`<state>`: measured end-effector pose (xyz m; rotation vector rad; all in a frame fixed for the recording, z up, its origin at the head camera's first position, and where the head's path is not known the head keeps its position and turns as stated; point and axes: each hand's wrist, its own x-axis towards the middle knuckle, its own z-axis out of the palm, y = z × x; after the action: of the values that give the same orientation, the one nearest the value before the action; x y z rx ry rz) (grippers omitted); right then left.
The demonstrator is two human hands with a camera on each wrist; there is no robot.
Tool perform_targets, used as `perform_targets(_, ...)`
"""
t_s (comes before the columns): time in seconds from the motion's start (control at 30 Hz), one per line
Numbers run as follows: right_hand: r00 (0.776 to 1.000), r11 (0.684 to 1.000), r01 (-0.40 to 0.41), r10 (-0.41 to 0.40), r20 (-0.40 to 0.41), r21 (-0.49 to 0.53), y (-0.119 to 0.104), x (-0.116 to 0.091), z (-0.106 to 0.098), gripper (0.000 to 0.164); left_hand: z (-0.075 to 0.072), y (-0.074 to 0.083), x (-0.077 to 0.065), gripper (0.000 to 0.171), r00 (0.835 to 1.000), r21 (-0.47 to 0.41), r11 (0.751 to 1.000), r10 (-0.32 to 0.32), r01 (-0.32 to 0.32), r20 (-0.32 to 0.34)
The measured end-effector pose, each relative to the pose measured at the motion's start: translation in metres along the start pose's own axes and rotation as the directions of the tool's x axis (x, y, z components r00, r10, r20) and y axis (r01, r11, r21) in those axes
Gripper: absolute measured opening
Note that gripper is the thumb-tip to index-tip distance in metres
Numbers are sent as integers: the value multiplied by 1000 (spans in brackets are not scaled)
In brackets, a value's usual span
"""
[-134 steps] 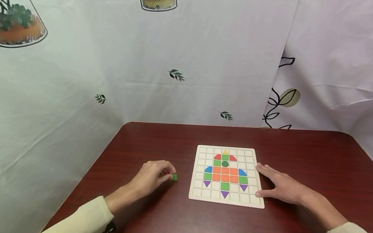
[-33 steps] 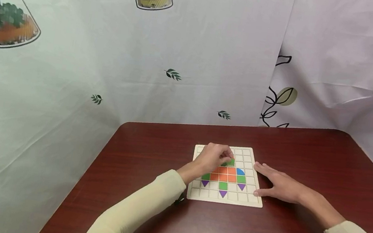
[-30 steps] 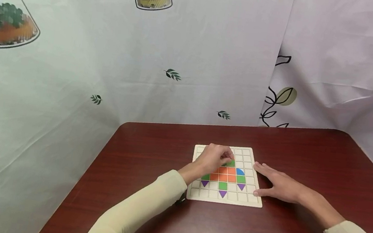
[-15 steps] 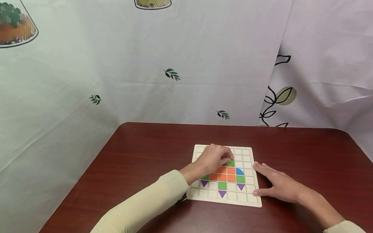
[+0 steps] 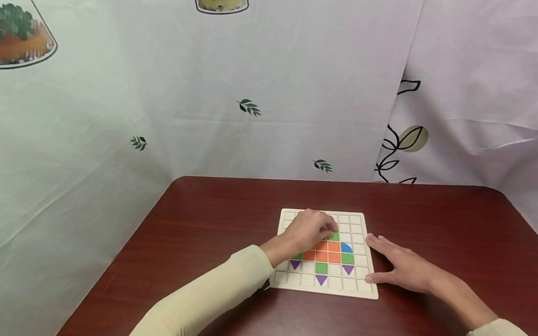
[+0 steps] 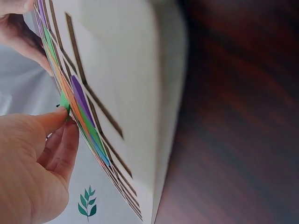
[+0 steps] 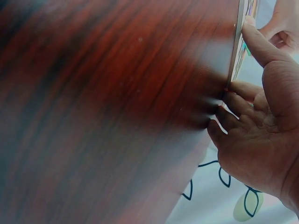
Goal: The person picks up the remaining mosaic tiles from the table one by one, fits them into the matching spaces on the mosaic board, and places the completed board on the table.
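A white gridded puzzle board (image 5: 366,288) lies on the table, with flat coloured tiles forming a figure on it. My left hand (image 5: 309,231) reaches over its upper part and hides several tiles. Thumb and fingers pinch a small green square tile (image 6: 64,100), tilted up at the board's face in the left wrist view. On the board show orange squares (image 5: 328,251), a blue quarter-round tile (image 5: 346,248) and purple triangles (image 5: 320,279). My right hand (image 5: 402,267) rests beside the board, thumb and fingers spread, fingertips touching its right edge.
The dark red wooden table (image 5: 208,309) extends around the board on all sides. Behind it hangs a pale cloth (image 5: 288,67) printed with plants. Both forearms, in cream sleeves (image 5: 202,291), come in from the front.
The left hand has come from the table left of the board, where it held a green tile, to over the upper board. In the last second it barely moves; the right hand stays put.
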<state>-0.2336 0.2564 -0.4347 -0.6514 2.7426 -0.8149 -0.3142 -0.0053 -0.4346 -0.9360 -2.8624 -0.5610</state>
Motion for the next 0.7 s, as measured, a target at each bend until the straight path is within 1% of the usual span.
perform_targets(0.23,1000,1000,4,-4,-1,-1,0,0,0,106,0,2,-1,16,1000,74,997,22,-22,9)
perform_targets(0.47,1000,1000,0,0,-2,-4,0,1,1,106,0,5,-2,18,999,143,988,52,-54,16)
perform_targets(0.6,1000,1000,-1,1,-2,0,0,0,1,105,1,6,-2,18,997,200,976,80,-83,22)
perform_targets(0.7,1000,1000,1,-1,-3,2,0,-1,1,105,2,7,-2,17,993,253,960,117,-119,22)
